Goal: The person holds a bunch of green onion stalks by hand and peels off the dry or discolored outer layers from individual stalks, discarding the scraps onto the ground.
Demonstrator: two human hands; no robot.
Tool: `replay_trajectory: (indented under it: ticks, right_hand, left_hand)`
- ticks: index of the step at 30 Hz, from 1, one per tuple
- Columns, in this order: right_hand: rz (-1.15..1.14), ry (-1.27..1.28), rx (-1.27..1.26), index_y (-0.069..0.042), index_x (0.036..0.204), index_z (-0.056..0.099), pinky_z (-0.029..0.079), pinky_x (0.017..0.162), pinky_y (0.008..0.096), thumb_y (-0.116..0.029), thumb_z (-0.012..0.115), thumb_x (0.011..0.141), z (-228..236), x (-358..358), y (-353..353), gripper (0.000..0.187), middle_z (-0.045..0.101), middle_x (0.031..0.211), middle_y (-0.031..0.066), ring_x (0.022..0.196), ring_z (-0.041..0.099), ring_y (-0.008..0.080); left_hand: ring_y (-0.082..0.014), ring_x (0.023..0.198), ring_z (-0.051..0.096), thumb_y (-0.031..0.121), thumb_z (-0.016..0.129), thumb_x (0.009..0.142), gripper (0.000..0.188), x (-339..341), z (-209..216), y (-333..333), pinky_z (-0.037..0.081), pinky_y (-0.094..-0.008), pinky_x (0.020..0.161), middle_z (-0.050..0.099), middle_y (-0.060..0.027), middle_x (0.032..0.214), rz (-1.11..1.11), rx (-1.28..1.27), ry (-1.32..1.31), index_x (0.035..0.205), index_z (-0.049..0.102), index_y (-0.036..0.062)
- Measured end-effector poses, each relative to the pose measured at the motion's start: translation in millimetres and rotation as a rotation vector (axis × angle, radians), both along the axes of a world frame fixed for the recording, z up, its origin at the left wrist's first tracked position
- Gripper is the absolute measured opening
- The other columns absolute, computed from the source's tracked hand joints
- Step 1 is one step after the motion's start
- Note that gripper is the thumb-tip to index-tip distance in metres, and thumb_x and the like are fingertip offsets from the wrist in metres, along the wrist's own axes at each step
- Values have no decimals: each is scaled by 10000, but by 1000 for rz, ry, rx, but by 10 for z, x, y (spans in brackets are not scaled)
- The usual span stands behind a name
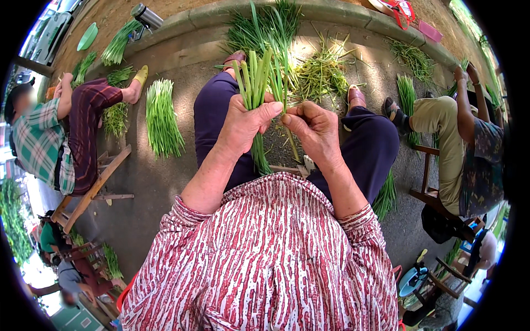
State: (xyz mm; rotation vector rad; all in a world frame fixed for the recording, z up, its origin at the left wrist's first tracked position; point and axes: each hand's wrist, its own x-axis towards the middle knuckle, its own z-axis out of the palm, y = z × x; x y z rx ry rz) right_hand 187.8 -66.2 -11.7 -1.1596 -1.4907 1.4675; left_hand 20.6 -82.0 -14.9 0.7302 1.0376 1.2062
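Observation:
In front of my lap, my left hand is closed round a bunch of chive-like green stalks. Their thick pale ends point up and away from me, and the leafy part hangs below the fist. Close beside it, my right hand pinches a thin green stalk between thumb and forefinger. A yellowish strand dangles under the fingertips; I cannot tell whether it belongs to that stalk. Beyond my hands lies a heap of long green stalks, and to its right a pile of yellowish trimmings.
A neat bundle of stalks lies on the ground to my left, and more greens lie by my right leg. A person sits at the left, another at the right. A curb and a metal flask stand farther off.

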Motion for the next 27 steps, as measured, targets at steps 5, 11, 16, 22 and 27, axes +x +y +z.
replay_trajectory:
  ticks: [5, 11, 16, 22, 27]
  right_hand:
    - [25, 167, -132, 46, 807, 586, 423, 569, 218, -55, 646, 855, -17, 19, 23, 127, 593, 736, 20, 662, 492, 48]
    - [9, 36, 104, 18, 819, 526, 399, 570, 232, -70, 586, 898, -75, 20, 8, 133, 533, 721, 1, 645, 449, 71]
    - [-40, 112, 44, -11, 784, 480, 372, 562, 227, -99, 555, 921, -76, 10, -11, 179, 493, 725, -12, 630, 425, 89]
    - [-54, 569, -184, -85, 689, 388, 339, 533, 229, -104, 540, 925, -95, 86, 82, 281, 482, 741, 18, 595, 395, 83]
    - [-132, 654, -261, -59, 727, 487, 321, 521, 216, -121, 544, 920, -69, 232, 199, 211, 500, 703, 24, 571, 399, 88]
  left_hand:
    - [-34, 485, 456, 161, 707, 823, 145, 10, 21, -18, 363, -186, 429, 547, 33, 627, -21, -21, -7, 852, 627, 44]
    - [-34, 495, 466, 146, 717, 812, 144, 30, 29, -7, 370, -176, 437, 560, 27, 665, -87, -14, -4, 861, 628, 43]
    - [-39, 493, 472, 121, 717, 804, 133, 16, 21, -11, 376, -176, 438, 549, 25, 659, -66, -36, -68, 839, 615, 43]
    - [-42, 485, 470, 93, 716, 790, 125, -8, -21, -6, 374, -181, 436, 538, 22, 641, -45, -53, -109, 828, 610, 39]
    - [-56, 488, 470, 53, 711, 764, 126, -51, -34, -2, 380, -193, 439, 634, -57, 783, -45, -71, -106, 828, 603, 40]
